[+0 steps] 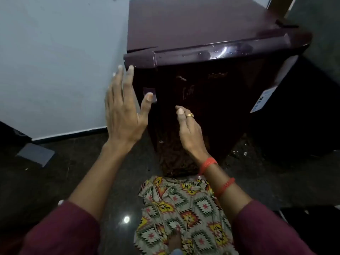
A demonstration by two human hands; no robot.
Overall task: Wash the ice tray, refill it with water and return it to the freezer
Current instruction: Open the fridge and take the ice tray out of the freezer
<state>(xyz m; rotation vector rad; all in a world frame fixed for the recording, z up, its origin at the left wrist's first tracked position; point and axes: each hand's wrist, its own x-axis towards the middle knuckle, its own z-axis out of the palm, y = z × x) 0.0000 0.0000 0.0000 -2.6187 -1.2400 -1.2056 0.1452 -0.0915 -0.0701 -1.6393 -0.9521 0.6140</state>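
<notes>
Maroon fridge point(211, 111) door closed, wall point(55, 61) just L.

Dark maroon fridge point(211, 43), pale blue-white wall point(55, 61), maroon sleeves point(60, 230), geometric yellow, red, green garment point(184, 208), red wrist threads point(207, 163).

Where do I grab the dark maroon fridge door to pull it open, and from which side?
Probably its left vertical edge, under the top lip, coming in from the left. The dark maroon fridge door shows no protruding handle, and a hinge cap sits at top right, so that edge should swing free. The left hand hovers beside it.
</notes>
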